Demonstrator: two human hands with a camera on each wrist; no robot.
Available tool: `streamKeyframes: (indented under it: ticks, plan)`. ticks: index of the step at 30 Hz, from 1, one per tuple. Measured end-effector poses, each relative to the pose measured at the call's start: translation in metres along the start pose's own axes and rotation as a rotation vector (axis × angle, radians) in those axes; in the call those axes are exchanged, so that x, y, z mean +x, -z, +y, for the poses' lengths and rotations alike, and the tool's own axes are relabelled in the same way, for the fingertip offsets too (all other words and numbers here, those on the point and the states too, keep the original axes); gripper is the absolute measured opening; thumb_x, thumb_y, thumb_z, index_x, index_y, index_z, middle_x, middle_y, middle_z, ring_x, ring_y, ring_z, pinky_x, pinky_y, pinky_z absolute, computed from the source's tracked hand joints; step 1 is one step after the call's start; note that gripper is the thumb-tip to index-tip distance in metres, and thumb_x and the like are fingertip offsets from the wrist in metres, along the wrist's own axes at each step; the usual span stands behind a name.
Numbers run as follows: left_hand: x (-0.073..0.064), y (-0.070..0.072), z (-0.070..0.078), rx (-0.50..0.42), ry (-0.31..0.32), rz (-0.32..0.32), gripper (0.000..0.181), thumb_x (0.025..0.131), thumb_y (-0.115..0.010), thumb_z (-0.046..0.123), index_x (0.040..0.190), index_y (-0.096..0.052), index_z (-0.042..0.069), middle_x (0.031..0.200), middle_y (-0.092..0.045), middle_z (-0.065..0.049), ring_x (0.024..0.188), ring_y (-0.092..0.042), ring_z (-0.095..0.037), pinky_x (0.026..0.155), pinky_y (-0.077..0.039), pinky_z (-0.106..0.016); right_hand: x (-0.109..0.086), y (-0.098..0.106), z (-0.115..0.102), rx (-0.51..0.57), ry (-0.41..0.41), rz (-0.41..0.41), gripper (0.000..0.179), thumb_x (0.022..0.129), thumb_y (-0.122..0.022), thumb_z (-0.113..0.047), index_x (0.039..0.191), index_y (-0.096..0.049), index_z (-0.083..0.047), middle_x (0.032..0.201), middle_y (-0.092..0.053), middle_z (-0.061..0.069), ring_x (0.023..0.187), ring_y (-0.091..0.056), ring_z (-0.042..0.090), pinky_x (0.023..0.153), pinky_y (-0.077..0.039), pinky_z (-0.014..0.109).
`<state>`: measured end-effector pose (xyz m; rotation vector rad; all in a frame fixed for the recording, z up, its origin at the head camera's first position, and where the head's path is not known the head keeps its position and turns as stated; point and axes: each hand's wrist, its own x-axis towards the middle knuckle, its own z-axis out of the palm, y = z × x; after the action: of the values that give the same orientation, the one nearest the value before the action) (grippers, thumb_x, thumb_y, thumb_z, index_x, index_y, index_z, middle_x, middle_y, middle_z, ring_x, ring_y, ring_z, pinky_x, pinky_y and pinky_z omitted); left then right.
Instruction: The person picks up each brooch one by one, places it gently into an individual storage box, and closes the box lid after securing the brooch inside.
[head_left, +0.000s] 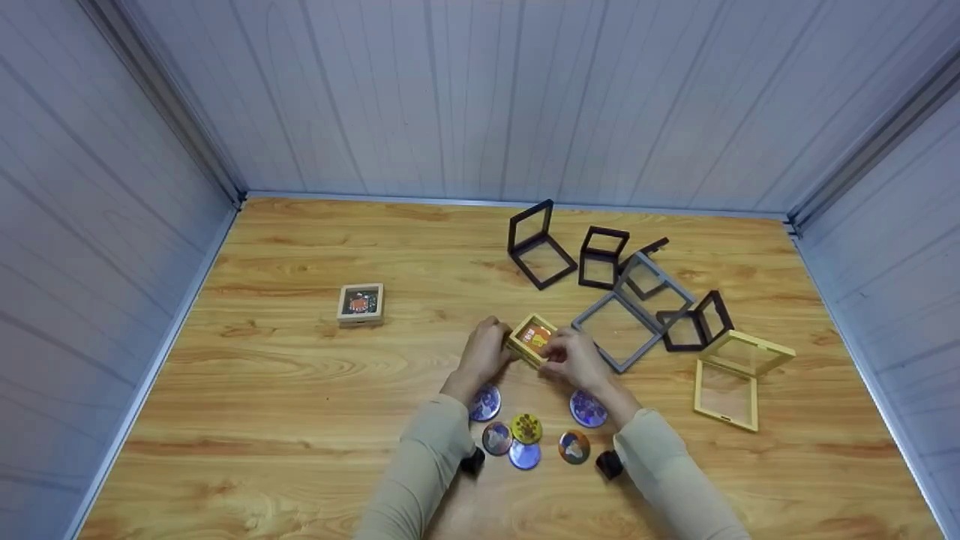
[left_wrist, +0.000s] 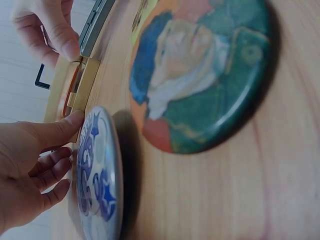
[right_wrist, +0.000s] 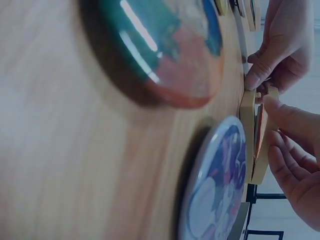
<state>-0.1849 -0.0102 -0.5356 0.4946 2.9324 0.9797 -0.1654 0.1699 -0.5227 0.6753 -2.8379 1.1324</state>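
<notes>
Both hands hold a small pale-yellow display frame (head_left: 526, 356), with a flat orange insert (head_left: 535, 335) inside it. My left hand (head_left: 484, 354) grips its left side, thumb on the near edge in the left wrist view. On the right, my right hand (head_left: 576, 358) pinches the frame's rim with thumb and fingers. A narrow gap shows between the frame's two halves (right_wrist: 248, 112), the orange edge visible in it. Close below the hands lie two purple-blue round badges (head_left: 589, 409), one on each side.
Nearer me are a yellow sunflower badge (head_left: 526, 428), a portrait badge (head_left: 574, 448) and several others. An off-white frame (head_left: 361, 322) with a picture lies left. Unfolded frames stand to the right: dark ones (head_left: 515, 234), a grey one (head_left: 628, 361), a yellow one (head_left: 699, 390). Panel walls (head_left: 480, 97) enclose the table.
</notes>
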Motion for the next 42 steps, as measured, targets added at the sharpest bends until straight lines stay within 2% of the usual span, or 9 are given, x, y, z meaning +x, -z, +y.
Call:
streamKeyframes:
  ticks: [9, 13, 18, 21, 25, 31, 35, 42]
  plan:
    - [0.0, 0.001, 0.001, -0.003, 0.018, -0.015, 0.029, 0.072, -0.073, 0.017, 0.094, -0.064, 0.001, 0.085, -0.052, -0.006, 0.08, -0.051, -0.022, 0.073, -0.043, -0.034, 0.003, -0.001, -0.004, -0.049, -0.04, -0.069, 0.015, 0.065, -0.076, -0.007, 0.076, -0.068, -0.003, 0.085, -0.056, 0.006, 0.074, -0.054, 0.019, 0.067, -0.046, 0.033]
    - [-0.001, 0.001, 0.002, 0.003, 0.006, -0.009, 0.029, 0.072, -0.073, 0.017, 0.094, -0.064, 0.001, 0.085, -0.052, -0.007, 0.08, -0.052, -0.022, 0.073, -0.044, -0.035, 0.003, -0.001, -0.003, -0.055, -0.042, -0.078, 0.016, 0.065, -0.077, -0.008, 0.077, -0.068, -0.004, 0.085, -0.056, 0.005, 0.072, -0.053, 0.016, 0.063, -0.046, 0.03]
    - [-0.001, 0.003, 0.004, 0.046, -0.016, 0.006, 0.036, 0.071, -0.073, 0.013, 0.102, -0.061, 0.0, 0.092, -0.054, -0.009, 0.086, -0.054, -0.023, 0.077, -0.044, -0.035, 0.003, 0.002, -0.003, -0.021, -0.038, -0.09, 0.017, 0.067, -0.075, -0.006, 0.082, -0.068, -0.004, 0.085, -0.056, 0.004, 0.069, -0.052, 0.012, 0.059, -0.046, 0.024]
    - [-0.002, 0.007, 0.007, 0.093, -0.074, 0.038, 0.036, 0.071, -0.072, 0.01, 0.104, -0.059, 0.001, 0.095, -0.054, -0.009, 0.088, -0.053, -0.023, 0.078, -0.044, -0.035, 0.001, 0.006, -0.004, 0.024, -0.053, -0.084, 0.019, 0.068, -0.074, -0.006, 0.086, -0.067, -0.003, 0.087, -0.055, 0.004, 0.071, -0.053, 0.013, 0.06, -0.046, 0.023]
    - [-0.004, 0.013, 0.01, 0.163, -0.184, 0.07, 0.028, 0.074, -0.069, 0.007, 0.1, -0.06, 0.002, 0.097, -0.054, -0.008, 0.091, -0.053, -0.021, 0.078, -0.044, -0.034, -0.003, 0.012, -0.003, 0.061, -0.044, -0.046, 0.022, 0.069, -0.073, -0.007, 0.09, -0.066, -0.002, 0.086, -0.056, 0.004, 0.071, -0.054, 0.014, 0.061, -0.046, 0.024]
    - [-0.005, 0.014, 0.011, 0.297, -0.334, 0.006, 0.015, 0.081, -0.061, 0.009, 0.095, -0.065, 0.004, 0.099, -0.057, -0.005, 0.094, -0.052, -0.019, 0.079, -0.043, -0.033, -0.011, 0.024, 0.0, 0.067, -0.022, 0.053, 0.021, 0.072, -0.071, -0.008, 0.091, -0.067, -0.002, 0.083, -0.059, 0.004, 0.07, -0.056, 0.016, 0.062, -0.048, 0.025]
    - [-0.005, 0.011, 0.011, 0.362, -0.389, -0.029, 0.013, 0.086, -0.056, 0.011, 0.091, -0.068, 0.008, 0.097, -0.059, -0.003, 0.091, -0.053, -0.017, 0.075, -0.043, -0.031, -0.017, 0.032, 0.002, 0.076, -0.027, 0.111, 0.018, 0.074, -0.07, -0.009, 0.09, -0.067, -0.001, 0.084, -0.06, 0.005, 0.07, -0.057, 0.015, 0.062, -0.049, 0.025]
    - [-0.005, 0.013, 0.008, 0.454, -0.445, 0.002, 0.014, 0.081, -0.058, 0.004, 0.085, -0.069, 0.011, 0.09, -0.06, -0.002, 0.083, -0.051, -0.017, 0.068, -0.042, -0.028, -0.029, 0.044, 0.008, 0.059, 0.042, 0.219, 0.013, 0.074, -0.069, -0.004, 0.087, -0.067, -0.001, 0.079, -0.063, 0.005, 0.066, -0.057, 0.014, 0.058, -0.049, 0.025]
